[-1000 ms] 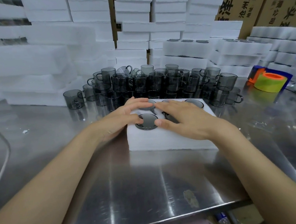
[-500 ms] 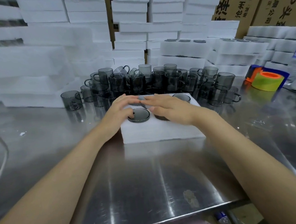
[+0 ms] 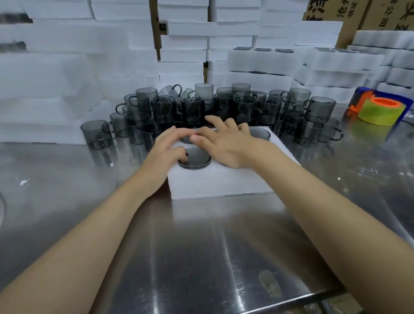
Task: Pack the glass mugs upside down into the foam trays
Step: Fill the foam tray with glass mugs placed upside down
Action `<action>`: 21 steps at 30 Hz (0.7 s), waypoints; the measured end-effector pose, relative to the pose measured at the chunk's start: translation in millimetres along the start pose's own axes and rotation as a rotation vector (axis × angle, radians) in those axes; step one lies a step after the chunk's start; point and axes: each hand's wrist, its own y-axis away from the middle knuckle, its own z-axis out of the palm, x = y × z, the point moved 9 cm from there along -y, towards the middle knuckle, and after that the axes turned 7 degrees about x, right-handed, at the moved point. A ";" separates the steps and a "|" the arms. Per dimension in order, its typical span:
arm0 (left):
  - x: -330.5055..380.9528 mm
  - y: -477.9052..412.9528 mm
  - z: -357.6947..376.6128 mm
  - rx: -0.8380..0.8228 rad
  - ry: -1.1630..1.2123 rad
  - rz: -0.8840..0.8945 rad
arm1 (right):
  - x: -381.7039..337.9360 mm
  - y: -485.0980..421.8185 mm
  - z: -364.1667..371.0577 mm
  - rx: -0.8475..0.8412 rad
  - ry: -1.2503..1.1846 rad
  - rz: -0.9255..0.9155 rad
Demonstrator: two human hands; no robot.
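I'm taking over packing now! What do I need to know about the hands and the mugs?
Left hand: open, flat on the foam tray.
Right hand: open, flat on it too.
Done: upside-down mugs sit in the tray; the hands hide some holes.
Left: many loose mugs behind the tray need packing.

Steel table (image 3: 56, 192) — cardboard boxes (image 3: 386, 2) behind

Foam tray (image 3: 217, 183): white block, flat on the desk (image 3: 207, 242).
Packed mugs (image 3: 194, 158): smoky grey glass, upside down in the tray's holes, round bases up.
Loose mugs (image 3: 222, 104): upright, crowded just behind the tray.
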 end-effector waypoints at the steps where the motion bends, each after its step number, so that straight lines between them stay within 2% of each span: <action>1: 1.5 1.0 0.2 0.001 -0.001 0.001 | 0.3 -1.2 0.2 -0.004 -0.007 0.013; 11: 5.7 8.0 1.7 0.013 0.055 -0.018 | -1.2 -0.3 -1.7 -0.014 -0.034 0.019; 13: 5.8 7.5 1.2 0.015 0.046 -0.014 | 1.7 0.7 -8.3 0.057 -0.174 0.041; 17: 4.4 7.2 0.5 0.036 0.053 -0.019 | 27.5 8.5 -29.9 0.304 -0.875 0.145; 18: 5.4 7.3 0.6 0.035 0.048 -0.021 | 33.8 11.1 -34.1 0.334 -0.984 0.144; 20: 6.1 7.2 -0.3 0.041 0.036 -0.031 | 36.6 16.8 -36.1 0.314 -1.049 0.114; 21: 5.8 7.0 -0.9 0.045 0.033 -0.033 | 35.7 18.9 -35.5 0.289 -1.000 0.088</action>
